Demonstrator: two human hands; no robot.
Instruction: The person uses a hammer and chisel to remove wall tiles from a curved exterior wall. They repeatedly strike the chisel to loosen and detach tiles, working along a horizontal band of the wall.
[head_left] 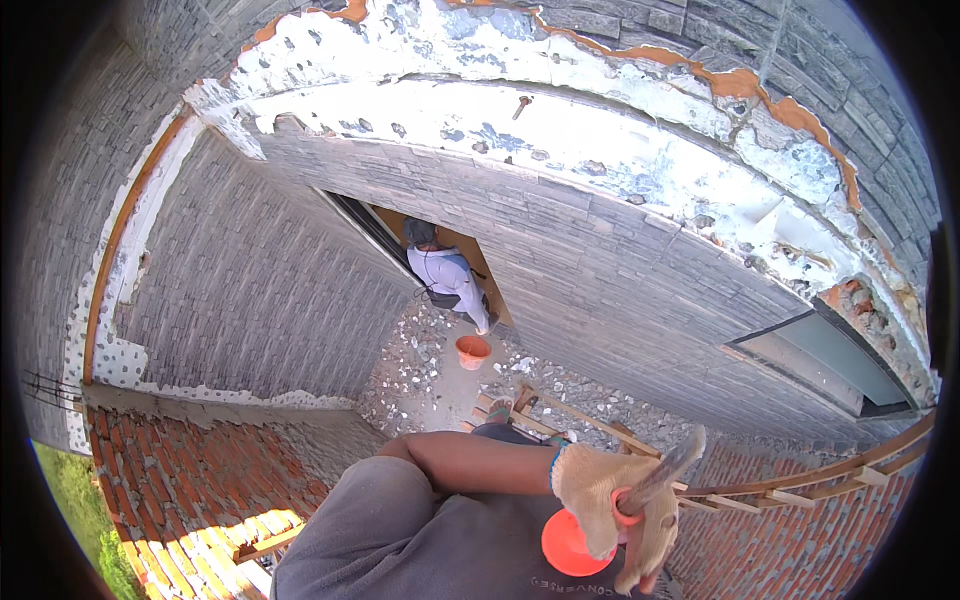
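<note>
Grey chisel (668,473) through gloved grip (592,488)

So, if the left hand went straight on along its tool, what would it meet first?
Probably the grey stone-clad wall; the tool in the left hand slants up and right toward it, but depth is unclear.
</note>
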